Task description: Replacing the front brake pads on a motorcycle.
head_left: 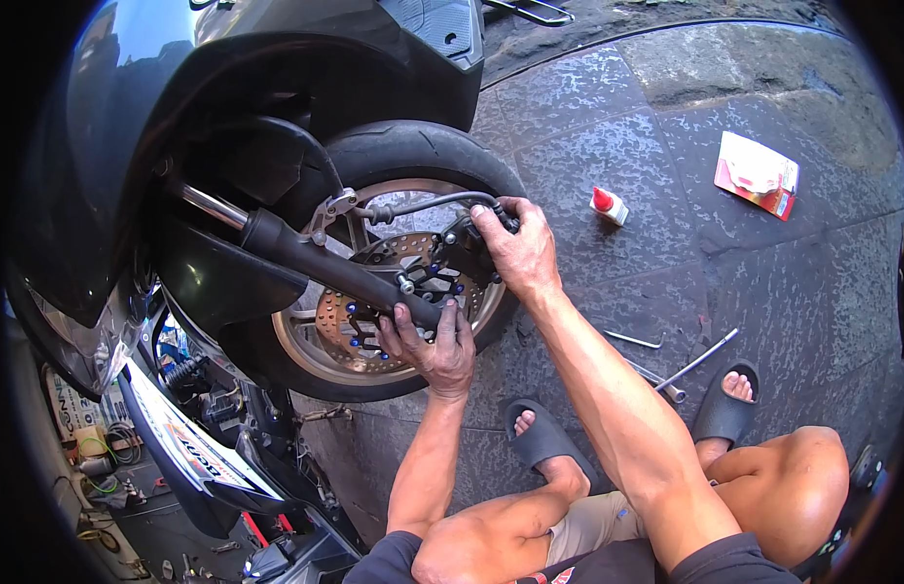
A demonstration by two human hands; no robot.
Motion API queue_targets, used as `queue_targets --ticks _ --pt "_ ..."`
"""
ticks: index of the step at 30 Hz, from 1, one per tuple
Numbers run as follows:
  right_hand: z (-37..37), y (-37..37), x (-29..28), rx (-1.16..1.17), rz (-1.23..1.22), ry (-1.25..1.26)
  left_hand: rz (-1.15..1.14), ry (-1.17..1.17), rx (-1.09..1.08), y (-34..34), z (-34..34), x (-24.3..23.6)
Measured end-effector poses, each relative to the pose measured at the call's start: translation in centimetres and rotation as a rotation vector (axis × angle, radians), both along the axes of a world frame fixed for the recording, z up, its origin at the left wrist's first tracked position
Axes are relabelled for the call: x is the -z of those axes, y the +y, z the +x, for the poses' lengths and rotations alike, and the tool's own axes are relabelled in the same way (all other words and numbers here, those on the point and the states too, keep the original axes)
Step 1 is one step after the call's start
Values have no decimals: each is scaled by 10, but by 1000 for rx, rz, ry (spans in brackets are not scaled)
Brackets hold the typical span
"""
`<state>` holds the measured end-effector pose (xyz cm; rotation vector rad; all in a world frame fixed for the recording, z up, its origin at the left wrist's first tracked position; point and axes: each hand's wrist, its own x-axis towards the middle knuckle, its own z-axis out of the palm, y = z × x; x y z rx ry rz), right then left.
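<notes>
A scooter's front wheel (423,146) fills the middle, with a drilled brake disc (340,326) and a black fork leg (330,268). My right hand (520,251) is closed on the black brake caliper (468,251) at the wheel's right side, thumb near the hose (423,202). My left hand (433,355) has its fingers curled against the lower end of the fork leg, beside the disc. Part of that grip is hidden.
Right of the wheel lie a red-capped bottle (608,206), a blister pack (756,178), a hex key (635,339) and wrenches (697,358). A white-panelled motorcycle (199,448) and assorted tools stand at lower left. My sandalled feet flank my forearms.
</notes>
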<state>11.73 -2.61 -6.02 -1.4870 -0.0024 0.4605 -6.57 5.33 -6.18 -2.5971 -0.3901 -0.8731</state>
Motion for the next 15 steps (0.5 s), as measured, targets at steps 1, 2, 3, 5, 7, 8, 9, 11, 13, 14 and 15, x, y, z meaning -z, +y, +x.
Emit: queue_targets --ticks 1,2,3,5,7,8,9,11,13,14,15 --pt "0 0 0 -5 -12 10 -2 10 -15 1 1 -1" --pt "0 0 1 4 5 -4 -15 5 12 1 0 -2" --pt "0 0 1 6 -3 -7 -29 0 38 0 -1 -2" --pt "0 0 1 8 -14 -12 -38 11 78 -8 -9 1" --pt "0 0 1 -11 -18 4 -136 33 152 -29 -24 13" --pt "0 0 1 -18 -8 -8 -313 143 251 -44 -32 23" --pt "0 0 0 -11 -15 -4 -511 255 313 -61 -39 34" --pt "0 -1 -1 -4 -17 -7 -532 502 259 -90 -50 56" --pt "0 -1 -1 -23 -39 2 -590 554 187 -108 -51 69" --pt "0 -1 -1 -18 -29 -10 -673 631 108 -110 -49 68" --pt "0 -1 0 -17 -32 -16 -670 572 106 -108 -47 61"
